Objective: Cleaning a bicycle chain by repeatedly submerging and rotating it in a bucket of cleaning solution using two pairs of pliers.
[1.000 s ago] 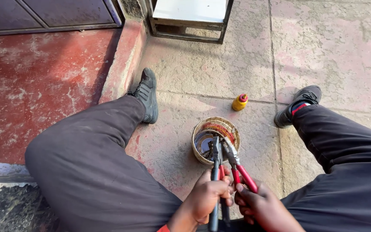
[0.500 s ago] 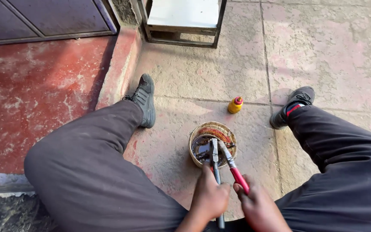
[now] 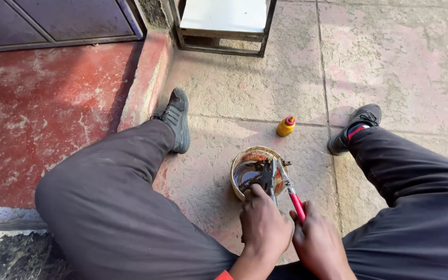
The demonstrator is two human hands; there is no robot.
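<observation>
I see small round tin (image 3: pixel 240 171) on paving between outstretched legs, dark liquid inside. Pliers (image 3: pixel 286 182), red-handled, jaws dipped over tin rim. Left hand (image 3: pixel 265 225) closed around near grip just below tin; right hand (image 3: pixel 317 243) beside it, wrapped on red handle (image 3: pixel 297 206). Yellow bottle (image 3: pixel 285 126) stands beyond tin, apart. My judgement: working jaws in liquid; next move calls for steady squeeze, tin kept upright.

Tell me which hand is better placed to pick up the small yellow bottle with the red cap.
Probably the right hand: the small yellow bottle stands on the paving nearer its side, though it grips the red-handled pliers. The left hand touches the round tin.
</observation>
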